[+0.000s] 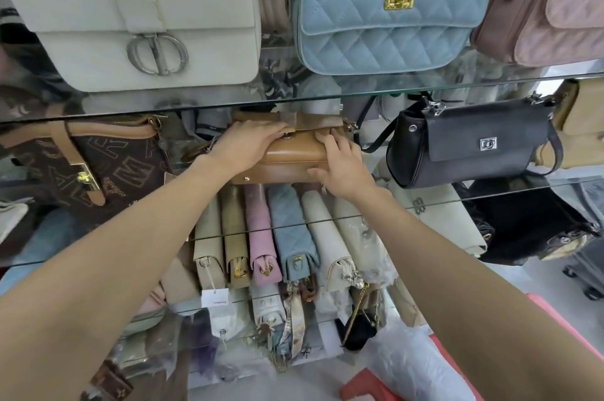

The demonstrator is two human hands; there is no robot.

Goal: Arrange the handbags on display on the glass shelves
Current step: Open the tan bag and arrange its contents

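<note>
Tan leather handbag (287,155) sits on the middle glass shelf (490,186), both hands on it; landmark for all else. Left hand (251,144) lies flat over its top left, fingers stretched toward the stud near the flap, likely pinning the bag down so it does not slide on the glass; right hand (340,165) wraps its right end, fingers curled over the top edge and thumb low on the front face, probably to nudge it square to the shelf edge. Right of the tan bag, apart from it: black handbag (470,145), facing front. Left of it: brown monogram bag (98,165), tilted. Above it, on the upper shelf: cream bag (137,14) and blue quilted bag (385,8), fronts outward for display. Below it: row of folded bags (268,237) stored edge-on, stock rather than display, I judge. Placing looks nearly done; alignment remains.
</note>
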